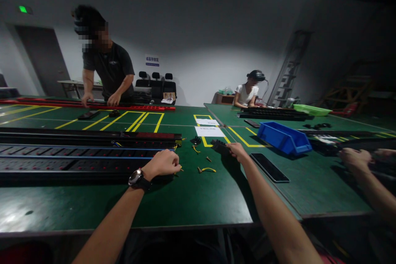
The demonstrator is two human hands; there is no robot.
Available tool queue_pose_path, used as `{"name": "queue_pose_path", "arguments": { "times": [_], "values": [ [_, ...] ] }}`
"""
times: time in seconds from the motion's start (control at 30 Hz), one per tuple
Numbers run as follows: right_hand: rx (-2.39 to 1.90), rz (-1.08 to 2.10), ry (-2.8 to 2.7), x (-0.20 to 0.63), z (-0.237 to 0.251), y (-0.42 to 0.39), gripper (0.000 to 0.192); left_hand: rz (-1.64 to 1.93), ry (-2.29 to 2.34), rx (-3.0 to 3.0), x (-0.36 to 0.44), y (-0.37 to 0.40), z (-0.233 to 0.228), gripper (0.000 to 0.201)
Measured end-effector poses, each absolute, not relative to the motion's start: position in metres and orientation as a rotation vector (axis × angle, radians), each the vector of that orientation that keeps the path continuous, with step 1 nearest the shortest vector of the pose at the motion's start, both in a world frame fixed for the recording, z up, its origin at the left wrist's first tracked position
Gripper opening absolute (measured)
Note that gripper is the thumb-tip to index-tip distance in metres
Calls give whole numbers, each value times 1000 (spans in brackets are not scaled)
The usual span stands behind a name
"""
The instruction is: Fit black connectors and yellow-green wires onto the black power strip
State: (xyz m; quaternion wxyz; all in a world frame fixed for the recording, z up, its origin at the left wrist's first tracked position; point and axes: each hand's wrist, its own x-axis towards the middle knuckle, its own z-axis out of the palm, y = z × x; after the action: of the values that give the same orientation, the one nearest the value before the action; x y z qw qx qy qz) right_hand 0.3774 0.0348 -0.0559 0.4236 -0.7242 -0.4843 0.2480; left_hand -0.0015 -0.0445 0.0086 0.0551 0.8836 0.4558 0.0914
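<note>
Black part at the green table, pinched in right hand. Left hand curled at end of long black rail; can't tell if gripping. Yellow wire between hands; phone beside right forearm.

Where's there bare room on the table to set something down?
Bare: between the nearest loose yellow wire and the green table's near edge; also between the phone, blue bin and co-worker's hand. Crowded: the left hand at the black rails, the right hand with its black part, and small loose pieces between.
</note>
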Motion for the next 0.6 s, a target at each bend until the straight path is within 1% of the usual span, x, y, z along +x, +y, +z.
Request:
{"name": "queue_pose_path", "arguments": {
  "times": [0.13,0.6],
  "values": [
    [-1805,774,-1093,375,-53,34,15,258,1399,2672,-1,-45,9,22],
    [-1750,780,-1128,374,-56,36,11,261,1393,2667,1,-49,14,21]
  ]
}}
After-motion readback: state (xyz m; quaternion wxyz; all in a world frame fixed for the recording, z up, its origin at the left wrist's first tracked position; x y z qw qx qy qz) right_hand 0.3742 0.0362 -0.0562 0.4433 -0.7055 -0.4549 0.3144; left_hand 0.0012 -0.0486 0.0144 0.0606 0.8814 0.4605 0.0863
